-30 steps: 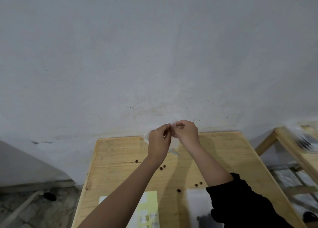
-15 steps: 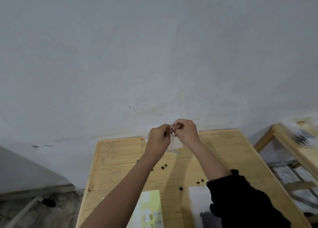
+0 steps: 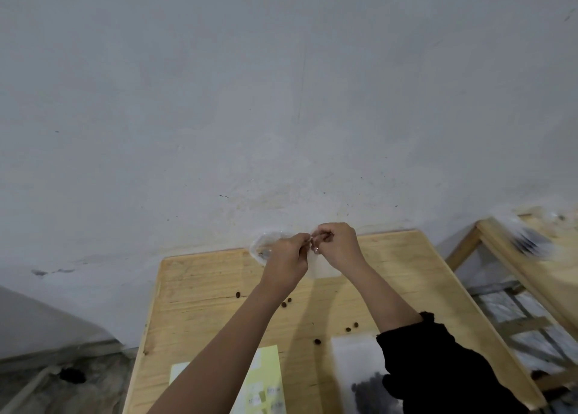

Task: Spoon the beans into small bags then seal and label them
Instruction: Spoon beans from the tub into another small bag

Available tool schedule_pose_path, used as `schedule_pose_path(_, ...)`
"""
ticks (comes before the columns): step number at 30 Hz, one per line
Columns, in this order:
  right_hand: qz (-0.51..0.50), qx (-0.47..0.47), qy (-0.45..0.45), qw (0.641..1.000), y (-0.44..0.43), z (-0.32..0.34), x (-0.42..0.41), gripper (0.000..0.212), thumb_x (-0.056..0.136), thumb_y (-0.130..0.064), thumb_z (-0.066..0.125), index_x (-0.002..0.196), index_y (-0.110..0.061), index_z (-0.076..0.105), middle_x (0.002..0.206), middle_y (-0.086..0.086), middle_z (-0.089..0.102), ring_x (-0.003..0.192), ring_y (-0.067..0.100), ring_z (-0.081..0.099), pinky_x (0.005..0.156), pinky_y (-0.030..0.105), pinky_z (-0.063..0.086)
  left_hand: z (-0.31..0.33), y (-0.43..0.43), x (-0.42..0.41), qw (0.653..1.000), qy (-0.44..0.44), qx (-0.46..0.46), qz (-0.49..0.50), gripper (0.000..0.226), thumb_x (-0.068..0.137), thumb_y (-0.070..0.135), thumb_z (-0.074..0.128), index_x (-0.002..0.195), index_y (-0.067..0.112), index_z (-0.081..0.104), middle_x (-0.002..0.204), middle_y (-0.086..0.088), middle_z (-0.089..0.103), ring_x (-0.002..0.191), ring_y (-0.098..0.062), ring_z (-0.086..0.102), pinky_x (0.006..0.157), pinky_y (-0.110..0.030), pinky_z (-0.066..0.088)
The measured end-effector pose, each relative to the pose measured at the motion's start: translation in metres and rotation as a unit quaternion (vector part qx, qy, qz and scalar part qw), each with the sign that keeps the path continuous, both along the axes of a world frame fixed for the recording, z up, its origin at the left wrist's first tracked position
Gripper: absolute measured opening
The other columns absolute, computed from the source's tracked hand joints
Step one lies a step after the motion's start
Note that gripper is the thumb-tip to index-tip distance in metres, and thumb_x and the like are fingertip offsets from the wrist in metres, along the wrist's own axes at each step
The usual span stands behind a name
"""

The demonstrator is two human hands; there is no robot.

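Pale grey plaster wall (image 3: pixel 281 85), light wooden table (image 3: pixel 194 288) against it, second wooden table (image 3: pixel 561 276) at right, rough stone floor (image 3: pixel 93 395)

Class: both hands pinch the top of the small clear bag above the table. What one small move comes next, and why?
Probably slide the pinch along the top edge of the small clear plastic bag to press it closed: left hand and right hand pinch that edge, and the yellow label sheet lies untouched.
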State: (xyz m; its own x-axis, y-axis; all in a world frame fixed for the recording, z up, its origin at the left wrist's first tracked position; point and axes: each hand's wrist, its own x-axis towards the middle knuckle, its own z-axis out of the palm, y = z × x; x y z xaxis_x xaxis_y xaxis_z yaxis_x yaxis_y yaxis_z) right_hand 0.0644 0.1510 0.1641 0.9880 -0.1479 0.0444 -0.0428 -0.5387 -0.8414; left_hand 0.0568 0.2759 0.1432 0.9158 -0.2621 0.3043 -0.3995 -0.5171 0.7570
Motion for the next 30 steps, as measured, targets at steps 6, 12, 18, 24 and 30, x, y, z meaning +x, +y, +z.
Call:
schedule_pose_path(6, 0.034, -0.019, -0.006, 0.999, -0.006, -0.001, 0.008, 0.022, 0.074, 0.014, 0.056, 0.074, -0.001, 0.072, 0.058, -0.004, 0.059, 0.052, 0.005, 0.057, 0.056, 0.013, 0.050, -0.002, 0.002, 0.006, 1.000, 0.000, 0.002, -0.006, 0.024, 0.084, -0.009, 0.050, 0.096, 0.001, 0.068, 0.073, -0.008, 0.068, 0.064, -0.016, 0.060, 0.059, -0.031, 0.046)
schedule_pose_path(12, 0.070, -0.093, -0.006, 0.993, -0.017, -0.003, 0.011, 0.019, 0.081, 0.008, 0.058, 0.088, 0.000, 0.073, 0.076, -0.002, 0.060, 0.068, 0.001, 0.053, 0.064, 0.004, 0.043, -0.003, 0.016, 0.014, 1.000, 0.008, 0.005, 0.023, 0.030, 0.085, -0.009, 0.049, 0.108, 0.000, 0.067, 0.093, -0.010, 0.072, 0.080, -0.015, 0.065, 0.069, -0.009, 0.046)
schedule_pose_path(18, 0.028, -0.019, 0.013, 0.999, -0.011, 0.003, 0.013, 0.012, 0.082, 0.001, 0.060, 0.078, -0.003, 0.071, 0.062, 0.001, 0.063, 0.061, 0.015, 0.061, 0.069, 0.027, 0.055, 0.007, 0.013, 0.014, 0.998, 0.053, -0.031, -0.032, 0.028, 0.092, 0.014, 0.056, 0.119, 0.010, 0.062, 0.112, -0.004, 0.067, 0.100, -0.010, 0.063, 0.084, -0.016, 0.051)
schedule_pose_path(24, 0.039, 0.064, 0.062, 0.995, -0.015, 0.025, 0.019, 0.013, 0.081, 0.000, 0.055, 0.076, 0.004, 0.066, 0.068, 0.011, 0.062, 0.064, 0.018, 0.060, 0.068, 0.032, 0.056, 0.004, 0.023, 0.017, 0.980, 0.131, 0.038, -0.144, 0.112, 0.063, 0.060, 0.075, 0.148, 0.038, 0.004, 0.155, 0.024, -0.002, 0.139, 0.007, 0.005, 0.110, -0.026, 0.022)
schedule_pose_path(30, 0.117, 0.016, 0.033, 0.992, -0.006, 0.038, 0.017, 0.012, 0.080, 0.003, 0.055, 0.070, 0.005, 0.061, 0.063, 0.006, 0.055, 0.058, 0.011, 0.054, 0.059, 0.016, 0.048, -0.005, 0.031, 0.024, 0.988, 0.037, 0.062, -0.134, 0.126, 0.059, 0.053, 0.082, 0.147, 0.036, -0.006, 0.150, 0.023, -0.002, 0.141, -0.008, 0.011, 0.102, -0.043, 0.044)
